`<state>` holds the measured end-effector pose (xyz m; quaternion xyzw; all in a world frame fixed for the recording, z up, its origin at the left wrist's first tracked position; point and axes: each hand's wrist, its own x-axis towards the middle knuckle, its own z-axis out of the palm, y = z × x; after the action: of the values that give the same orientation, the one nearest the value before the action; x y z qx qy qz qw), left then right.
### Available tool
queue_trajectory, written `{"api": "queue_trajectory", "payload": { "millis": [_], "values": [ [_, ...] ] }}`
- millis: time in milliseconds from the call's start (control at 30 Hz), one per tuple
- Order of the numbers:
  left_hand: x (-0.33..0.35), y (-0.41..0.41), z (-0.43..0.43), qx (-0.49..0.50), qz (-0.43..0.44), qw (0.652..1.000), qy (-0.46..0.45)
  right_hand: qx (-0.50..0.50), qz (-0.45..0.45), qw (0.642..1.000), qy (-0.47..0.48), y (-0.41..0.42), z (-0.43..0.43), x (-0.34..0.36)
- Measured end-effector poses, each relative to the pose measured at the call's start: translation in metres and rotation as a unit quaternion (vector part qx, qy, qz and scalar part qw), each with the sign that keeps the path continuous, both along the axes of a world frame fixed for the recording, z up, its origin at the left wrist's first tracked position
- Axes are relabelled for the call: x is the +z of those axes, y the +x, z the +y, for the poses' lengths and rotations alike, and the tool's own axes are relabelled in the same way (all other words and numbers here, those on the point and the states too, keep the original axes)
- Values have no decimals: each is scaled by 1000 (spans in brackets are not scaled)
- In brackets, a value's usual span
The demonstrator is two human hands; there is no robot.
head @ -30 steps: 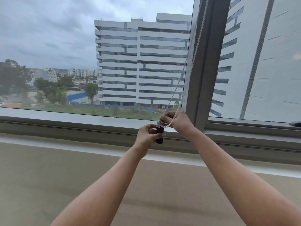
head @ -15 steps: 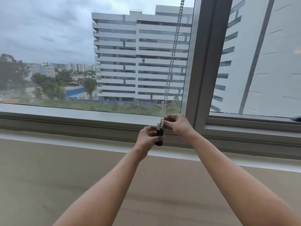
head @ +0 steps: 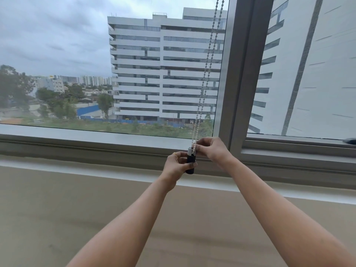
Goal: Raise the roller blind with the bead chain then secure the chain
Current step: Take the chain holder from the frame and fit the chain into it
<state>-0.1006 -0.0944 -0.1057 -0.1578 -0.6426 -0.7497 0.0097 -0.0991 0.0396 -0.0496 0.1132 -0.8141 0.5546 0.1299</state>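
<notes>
1. Head view. The bead chain point(head: 207, 70) hangs taut in two strands just left of the window post point(head: 242, 74), from the top edge down to the hands.
2. The left hand point(head: 176, 164), left of the post's foot, grips a black cylinder point(head: 190, 163) with a pale cap, and the chain enters its top.
3. The right hand point(head: 213, 149), nearer the post, pinches the chain just above that cap.

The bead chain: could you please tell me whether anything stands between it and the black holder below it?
Nothing visible does. The bead chain hangs down to the pale top of the black holder, which the left hand grips; the right hand pinches the chain right at that top.
</notes>
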Motion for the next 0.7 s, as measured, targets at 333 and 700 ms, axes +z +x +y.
{"api": "queue_trajectory", "payload": {
  "millis": [333, 700],
  "values": [
    [-1, 3, 5, 5, -5, 999, -34, -13, 0, 1000, 23, 11, 5, 3],
    [22, 18, 12, 21, 9, 994, -103, -43, -8, 997, 68, 41, 21, 12]
  ]
}}
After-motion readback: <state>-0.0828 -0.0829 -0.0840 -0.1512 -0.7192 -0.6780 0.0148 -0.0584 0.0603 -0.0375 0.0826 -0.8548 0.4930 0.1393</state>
